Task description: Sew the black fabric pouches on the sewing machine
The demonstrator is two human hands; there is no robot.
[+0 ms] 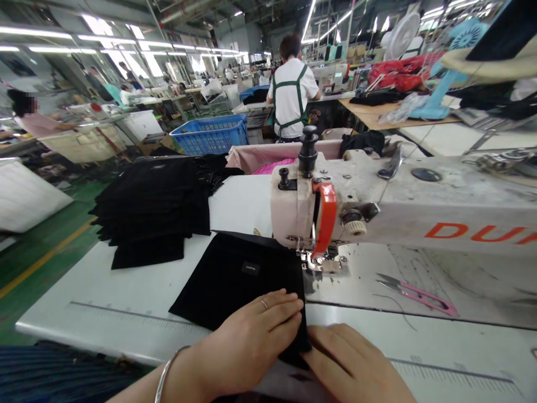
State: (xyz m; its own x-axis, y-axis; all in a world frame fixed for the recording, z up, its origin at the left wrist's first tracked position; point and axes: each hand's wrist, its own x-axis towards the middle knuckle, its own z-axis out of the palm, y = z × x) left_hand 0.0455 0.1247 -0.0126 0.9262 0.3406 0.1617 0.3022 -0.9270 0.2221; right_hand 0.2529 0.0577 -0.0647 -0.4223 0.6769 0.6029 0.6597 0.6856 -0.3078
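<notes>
While the left hand (255,330) lies flat, fingers extended, on the black fabric piece (239,280), the right hand (348,358) touches the fabric edge just beside it; whether it grips is not discernible.

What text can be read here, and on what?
"DU", orange, the rest cut off by the picture's edge: on the arm of the sewing machine.
White print on the label of the black cloth: too small to read.
Scale marks along the table edge: no readable numbers.
</notes>
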